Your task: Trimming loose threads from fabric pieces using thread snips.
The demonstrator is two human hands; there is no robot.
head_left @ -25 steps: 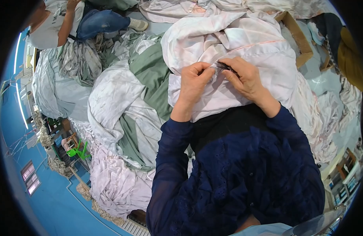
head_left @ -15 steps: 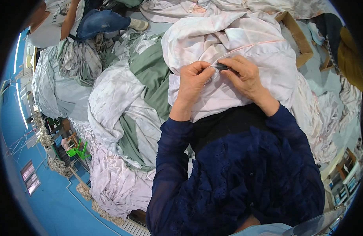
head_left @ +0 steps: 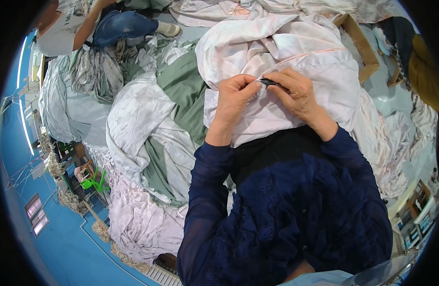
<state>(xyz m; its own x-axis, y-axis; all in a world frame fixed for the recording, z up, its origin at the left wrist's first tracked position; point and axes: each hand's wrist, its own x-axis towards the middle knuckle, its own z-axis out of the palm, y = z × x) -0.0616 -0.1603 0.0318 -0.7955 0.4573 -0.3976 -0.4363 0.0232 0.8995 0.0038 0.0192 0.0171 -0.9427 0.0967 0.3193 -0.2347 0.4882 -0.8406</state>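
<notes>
A pale white-and-pink fabric (head_left: 319, 97) lies bunched over my lap and spreads out in front of me. My left hand (head_left: 234, 95) is closed, thumb and forefinger pinching an edge of this fabric. Close beside it, my right hand (head_left: 295, 91) grips a small black pointed tool (head_left: 267, 81) that looks like thread snips. The tool's tip points left and meets the fabric edge at my left fingertips. My right fingers cover its rear part, and whether its blades are apart is too small to tell.
Green and white fabric (head_left: 181, 90) is heaped to my left, with pinkish cloth (head_left: 143, 224) nearer. A cardboard box (head_left: 367, 57) stands at the far right. Another person (head_left: 72, 28) sits at the far left among cloth. A green plastic chair (head_left: 94, 182) stands left, beyond the heaps.
The black tool has tilted slightly, its tip shifting at my left fingertips. My hands hold nearly the same place. The other person's arm has moved a little to the right.
</notes>
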